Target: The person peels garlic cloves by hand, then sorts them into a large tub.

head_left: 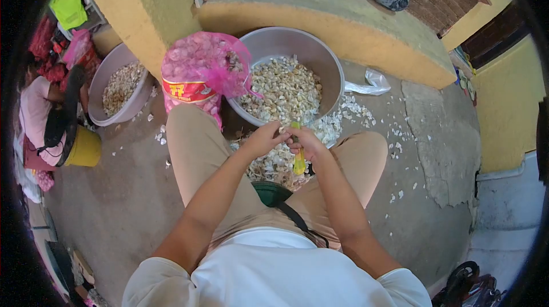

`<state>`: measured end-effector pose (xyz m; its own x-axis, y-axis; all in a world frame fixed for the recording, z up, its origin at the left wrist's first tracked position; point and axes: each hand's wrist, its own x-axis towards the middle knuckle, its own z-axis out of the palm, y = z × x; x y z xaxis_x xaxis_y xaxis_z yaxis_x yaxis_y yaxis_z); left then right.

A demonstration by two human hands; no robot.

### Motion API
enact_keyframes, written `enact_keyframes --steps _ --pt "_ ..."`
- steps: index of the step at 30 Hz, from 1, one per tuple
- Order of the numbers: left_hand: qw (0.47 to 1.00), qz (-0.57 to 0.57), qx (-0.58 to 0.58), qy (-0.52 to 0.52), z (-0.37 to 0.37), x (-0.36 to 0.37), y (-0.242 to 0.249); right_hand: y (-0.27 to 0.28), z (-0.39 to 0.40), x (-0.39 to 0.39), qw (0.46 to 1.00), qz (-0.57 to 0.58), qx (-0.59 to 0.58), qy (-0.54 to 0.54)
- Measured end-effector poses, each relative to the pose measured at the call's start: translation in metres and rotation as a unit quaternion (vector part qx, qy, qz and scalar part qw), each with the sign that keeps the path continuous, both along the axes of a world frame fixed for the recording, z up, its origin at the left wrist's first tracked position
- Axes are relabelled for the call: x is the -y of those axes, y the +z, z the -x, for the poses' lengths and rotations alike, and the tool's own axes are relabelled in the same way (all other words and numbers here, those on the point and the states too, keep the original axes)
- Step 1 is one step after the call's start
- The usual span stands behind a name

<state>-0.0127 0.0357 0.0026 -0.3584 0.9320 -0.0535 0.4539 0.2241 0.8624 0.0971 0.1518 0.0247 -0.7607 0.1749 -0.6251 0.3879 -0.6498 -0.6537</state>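
Note:
Both my hands meet above the near rim of a large grey tub, which holds a heap of garlic cloves. My left hand is closed in a pinch, with what looks like a pale garlic clove at its fingertips. Wrapped round a small yellow-green tool are the fingers of my right hand. Its blade or tip is too small to make out. Loose garlic skins are piled between my legs, below the hands.
A pink mesh sack of garlic leans against the tub's left side. Farther left, a person sits by another tub and a yellow bucket. Behind my tub runs a low yellow ledge. Scattered skins litter the floor.

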Motion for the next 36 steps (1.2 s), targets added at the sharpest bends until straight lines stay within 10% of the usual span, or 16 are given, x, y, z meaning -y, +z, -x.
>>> enact_keyframes --steps 6,24,36 --pt "0.99 0.0 -0.128 0.064 -0.005 0.003 0.013 0.002 0.003 0.005 1.0 -0.008 -0.008 -0.005" --pt "0.988 -0.053 -0.042 0.138 -0.011 -0.001 -0.002 -0.001 0.009 0.032 0.983 -0.131 -0.087 -0.098" --pt "0.939 -0.104 0.274 0.181 -0.018 -0.003 -0.008 0.002 0.008 0.031 0.981 -0.003 -0.134 -0.14"
